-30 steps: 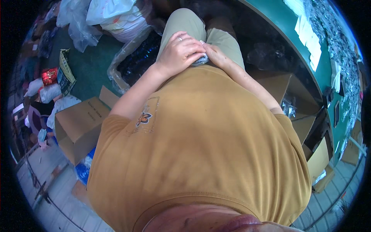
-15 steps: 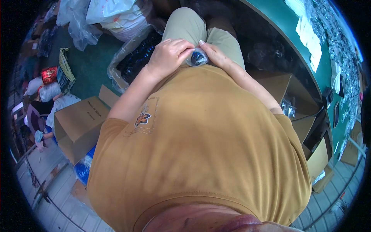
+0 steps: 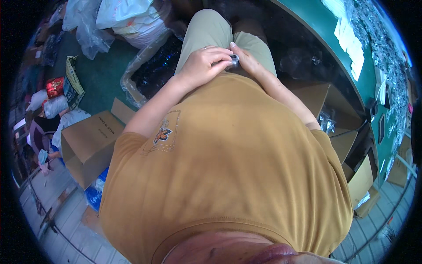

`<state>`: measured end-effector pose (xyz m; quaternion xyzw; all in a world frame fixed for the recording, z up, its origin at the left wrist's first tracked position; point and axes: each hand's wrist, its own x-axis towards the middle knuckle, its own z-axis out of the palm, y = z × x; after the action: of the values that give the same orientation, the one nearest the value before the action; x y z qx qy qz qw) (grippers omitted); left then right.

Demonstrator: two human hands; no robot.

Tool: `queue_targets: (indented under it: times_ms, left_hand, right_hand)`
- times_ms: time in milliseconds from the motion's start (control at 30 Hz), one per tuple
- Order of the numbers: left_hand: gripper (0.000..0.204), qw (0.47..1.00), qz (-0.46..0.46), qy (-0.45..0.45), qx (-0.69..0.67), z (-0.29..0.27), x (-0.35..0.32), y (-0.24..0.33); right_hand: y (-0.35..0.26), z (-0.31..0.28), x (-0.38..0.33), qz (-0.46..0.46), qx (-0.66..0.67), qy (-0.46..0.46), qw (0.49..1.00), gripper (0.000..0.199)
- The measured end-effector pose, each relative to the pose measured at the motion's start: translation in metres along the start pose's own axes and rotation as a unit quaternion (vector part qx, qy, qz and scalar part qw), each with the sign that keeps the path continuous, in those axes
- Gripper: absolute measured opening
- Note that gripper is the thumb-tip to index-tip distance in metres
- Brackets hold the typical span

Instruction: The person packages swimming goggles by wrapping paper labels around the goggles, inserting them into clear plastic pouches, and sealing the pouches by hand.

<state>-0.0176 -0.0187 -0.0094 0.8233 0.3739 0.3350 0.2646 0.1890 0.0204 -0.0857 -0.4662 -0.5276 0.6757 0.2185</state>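
Note:
Over my lap, both hands meet at a small item in clear plastic wrapping (image 3: 235, 58), with something dark inside; its kind I cannot make out. My left hand (image 3: 203, 64) has its fingers bent and pressed together against the item's left side. My right hand (image 3: 247, 60) is on the other side, its thumb raised along the top and its fingers mostly hidden beneath. Only a little of the item shows between them.
At left lies a plastic-lined container of dark shiny pieces (image 3: 154, 70), beyond it white plastic bags (image 3: 132, 22). An open cardboard box (image 3: 90, 136) stands by my left elbow, another (image 3: 314, 94) by my right. The green table (image 3: 316, 26) curves along the right, bearing white papers and many clear packets.
The wrapped item has turned and slipped more between my hands, so less of its dark part shows. My left hand has shifted slightly right and come closer to the right one.

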Motion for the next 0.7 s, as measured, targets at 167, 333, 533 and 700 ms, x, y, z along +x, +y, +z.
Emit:
queue_targets:
  times_ms: [167, 333, 533, 700]
  left_hand:
    - [0.016, 0.994, -0.07, 0.01, -0.081, 0.003, 0.017, -0.009]
    - [0.016, 0.992, -0.106, -0.021, -0.071, -0.004, 0.024, -0.012]
    - [0.015, 0.988, -0.122, -0.073, -0.06, -0.007, 0.039, -0.014]
    - [0.015, 0.997, -0.026, -0.063, 0.031, -0.006, 0.044, -0.016]
  right_hand:
    - [0.006, -0.013, -0.008, -0.13, 0.094, 0.035, 0.986, 0.054]
    - [-0.024, -0.022, -0.051, -0.25, -0.043, 0.136, 0.958, 0.025]
    - [-0.038, -0.03, -0.057, -0.278, -0.175, 0.146, 0.933, 0.022]
    - [-0.052, -0.042, -0.05, -0.342, -0.249, 0.124, 0.897, 0.03]
